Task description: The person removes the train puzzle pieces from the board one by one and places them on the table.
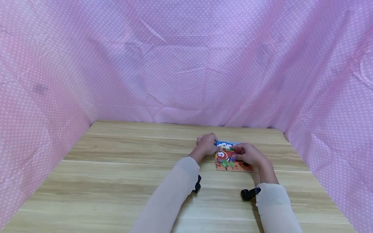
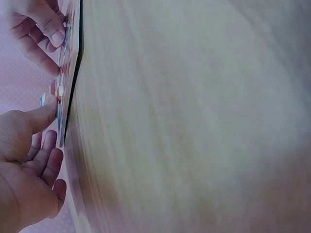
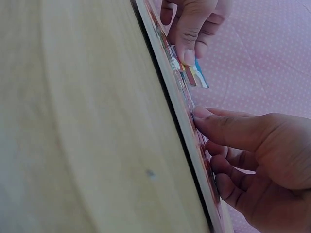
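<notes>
A flat picture puzzle board (image 1: 230,166) lies on the table, showing a red cartoon figure with big white eyes, green leaves and a blue sky. At its upper left corner my left hand (image 1: 208,144) pinches a small puzzle piece (image 3: 197,76) under the thumb; the piece tilts up from the board in the right wrist view. My right hand (image 1: 251,154) reaches over the board's right part, thumb and index fingertips apart and touching its surface. In the left wrist view the board (image 2: 73,63) appears edge-on, with the left hand (image 2: 29,165) below the right hand (image 2: 36,26).
The wooden table (image 1: 116,181) stretches left and in front of the board. Pink dotted cloth (image 1: 180,74) hangs behind and on both sides. A black wrist camera (image 1: 247,194) sits at the right cuff, and another black camera (image 1: 197,185) at the left cuff.
</notes>
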